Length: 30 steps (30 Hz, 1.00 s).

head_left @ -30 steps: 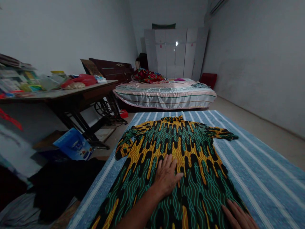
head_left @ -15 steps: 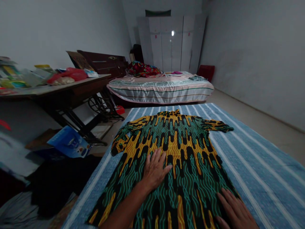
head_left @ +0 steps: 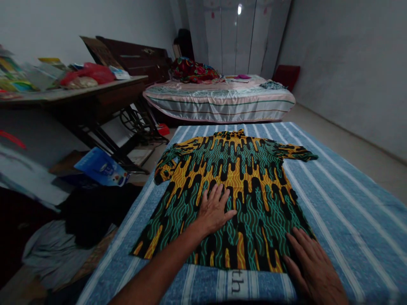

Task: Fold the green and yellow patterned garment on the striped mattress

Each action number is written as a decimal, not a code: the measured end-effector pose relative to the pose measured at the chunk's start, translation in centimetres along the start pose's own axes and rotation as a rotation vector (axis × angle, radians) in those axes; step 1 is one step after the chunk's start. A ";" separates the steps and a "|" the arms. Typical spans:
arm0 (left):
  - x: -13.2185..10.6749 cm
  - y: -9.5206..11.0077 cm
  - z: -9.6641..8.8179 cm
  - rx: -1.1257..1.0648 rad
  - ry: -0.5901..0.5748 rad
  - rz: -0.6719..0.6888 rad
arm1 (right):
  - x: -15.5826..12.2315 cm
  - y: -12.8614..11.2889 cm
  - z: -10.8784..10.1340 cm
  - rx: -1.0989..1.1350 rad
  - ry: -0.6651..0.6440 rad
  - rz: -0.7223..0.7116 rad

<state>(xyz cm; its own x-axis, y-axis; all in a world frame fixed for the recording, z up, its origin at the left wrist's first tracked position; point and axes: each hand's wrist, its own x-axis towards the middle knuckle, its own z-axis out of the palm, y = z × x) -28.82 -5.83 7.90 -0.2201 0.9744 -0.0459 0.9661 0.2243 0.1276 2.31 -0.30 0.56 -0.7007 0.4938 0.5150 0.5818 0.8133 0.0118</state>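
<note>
A green, yellow and black patterned shirt [head_left: 241, 178] lies spread flat, collar away from me, on a blue striped sheet [head_left: 343, 212]. My left hand [head_left: 214, 209] rests palm down on the shirt's middle, fingers stretched and slightly spread. At the shirt's lower right corner my right hand [head_left: 314, 267] lies flat, fingers extended over the hem and the sheet. Neither hand holds anything.
A dark wooden table [head_left: 79, 97] with bags and papers stands at the left. Below it are a blue bag [head_left: 101, 167] and dark clothes [head_left: 85, 212] on the floor. A striped bed [head_left: 219, 99] and a white wardrobe [head_left: 238, 38] stand at the back.
The view has tilted down and back, so the shirt's bottom hem and more of my right hand now show. Both hands stay flat on the shirt, having slid slightly toward me.
</note>
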 end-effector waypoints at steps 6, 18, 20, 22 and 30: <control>3.5 3.1 -0.2 -0.086 0.016 0.171 | 0.0 0.0 0.1 -0.015 -0.008 -0.011; 16.1 10.6 3.2 -0.195 0.030 0.152 | -0.8 1.6 1.6 -0.185 0.076 -0.148; 16.2 10.5 3.8 -0.193 0.022 0.147 | -1.0 1.6 1.5 -0.229 0.084 -0.145; 16.2 10.4 4.0 -0.182 0.019 0.138 | -0.7 0.9 1.3 -0.255 0.106 -0.123; 16.2 10.7 3.6 -0.156 -0.037 0.120 | 1.4 -3.3 0.8 -0.045 0.120 -0.431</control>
<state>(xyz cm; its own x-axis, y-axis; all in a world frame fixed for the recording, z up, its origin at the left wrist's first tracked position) -21.54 12.33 5.00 -0.0967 0.9936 -0.0575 0.9518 0.1093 0.2866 -0.88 -2.06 0.54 -0.8314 0.0714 0.5511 0.2666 0.9214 0.2827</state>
